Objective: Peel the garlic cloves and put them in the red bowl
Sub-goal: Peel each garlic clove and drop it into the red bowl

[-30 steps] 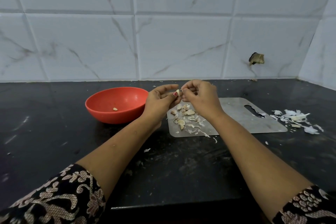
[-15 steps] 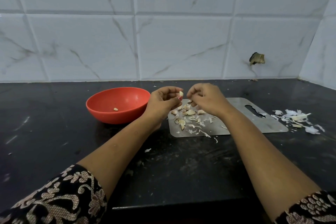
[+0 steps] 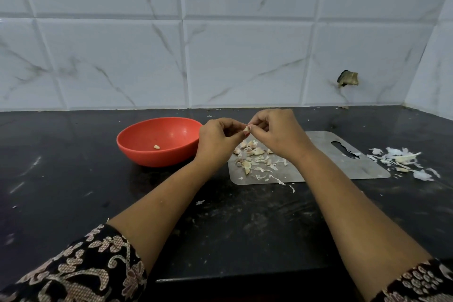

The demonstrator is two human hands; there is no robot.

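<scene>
My left hand (image 3: pixel 217 138) and my right hand (image 3: pixel 277 133) meet above the steel cutting board (image 3: pixel 343 164), both pinching one small garlic clove (image 3: pixel 246 128) between their fingertips. Below them, several unpeeled cloves and skins (image 3: pixel 252 157) lie on the board's left part. The red bowl (image 3: pixel 137 147) stands to the left of my left hand, with one peeled clove (image 3: pixel 157 147) inside it.
A heap of white garlic skins (image 3: pixel 402 160) lies on the black counter (image 3: pixel 73 191) right of the board. Small skin scraps dot the counter near the board's front edge. A tiled wall closes the back, with a broken hole (image 3: pixel 347 78) at the right.
Half a second ago my right hand was apart from the clove, lower over the board. It has come back up and pinches the clove together with my left hand.
</scene>
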